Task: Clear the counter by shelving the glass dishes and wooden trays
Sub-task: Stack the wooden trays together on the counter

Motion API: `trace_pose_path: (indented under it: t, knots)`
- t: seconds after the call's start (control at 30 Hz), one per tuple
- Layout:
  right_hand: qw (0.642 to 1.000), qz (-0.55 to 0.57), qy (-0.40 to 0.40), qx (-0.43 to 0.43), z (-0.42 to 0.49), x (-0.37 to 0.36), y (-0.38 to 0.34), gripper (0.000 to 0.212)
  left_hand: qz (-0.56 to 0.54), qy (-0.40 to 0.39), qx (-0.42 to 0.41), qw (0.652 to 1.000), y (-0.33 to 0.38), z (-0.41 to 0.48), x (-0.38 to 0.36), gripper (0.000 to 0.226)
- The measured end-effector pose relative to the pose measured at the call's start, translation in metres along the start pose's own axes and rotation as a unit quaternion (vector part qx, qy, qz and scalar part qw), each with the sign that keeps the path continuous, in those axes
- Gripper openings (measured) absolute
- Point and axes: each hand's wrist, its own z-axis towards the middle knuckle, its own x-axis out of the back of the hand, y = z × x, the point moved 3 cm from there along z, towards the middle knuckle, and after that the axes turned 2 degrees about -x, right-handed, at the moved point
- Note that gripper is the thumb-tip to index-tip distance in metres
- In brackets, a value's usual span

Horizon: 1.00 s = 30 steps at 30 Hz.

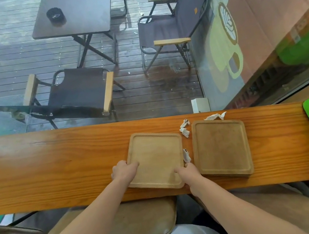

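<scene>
Counter [54,165]; both hands gripping tray [154,158]

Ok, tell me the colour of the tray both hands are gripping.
Pale tan, unpainted wood tray, lighter than the orange-brown counter; the head view shows it.

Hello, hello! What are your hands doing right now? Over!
Both hands, left hand and right hand, gripping left wooden tray. Second tray untouched beside it. Crumpled paper scraps between the trays.

Both hands, left hand [123,171] and right hand [188,172], grip the left wooden tray [155,158].
</scene>
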Motion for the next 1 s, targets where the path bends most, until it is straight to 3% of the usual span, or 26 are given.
trace_pose_path:
  t: [0.1, 0.17, 0.27, 0.4, 0.67, 1.0]
  knots:
    - [0.997, 0.066, -0.034, -0.010, -0.001, 0.000, 0.005, 0.046, -0.087, -0.034, 0.011, 0.996, -0.003, -0.003, -0.001, 0.036]
    - [0.996, 0.072, -0.045, 0.001, -0.003, 0.000, 0.004, 0.046, -0.116, -0.046, 0.007, 0.992, -0.004, -0.008, -0.004, 0.038]
    - [0.994, 0.094, -0.046, 0.014, -0.005, 0.005, 0.001, 0.051, -0.164, -0.038, -0.004, 0.986, -0.001, -0.015, -0.006, 0.043]
    - [0.993, 0.109, -0.042, 0.029, -0.005, 0.016, -0.004, 0.050, -0.215, -0.018, -0.045, 0.975, 0.008, -0.025, -0.009, 0.029]
    - [0.992, 0.121, 0.007, 0.044, -0.011, 0.087, -0.006, 0.033, -0.198, -0.039, -0.122, 0.972, 0.064, -0.049, -0.043, 0.026]
    - [0.986, 0.147, 0.072, 0.025, 0.008, 0.211, 0.029, 0.033, -0.161, -0.097, -0.112, 0.976, 0.131, -0.082, -0.150, 0.020]
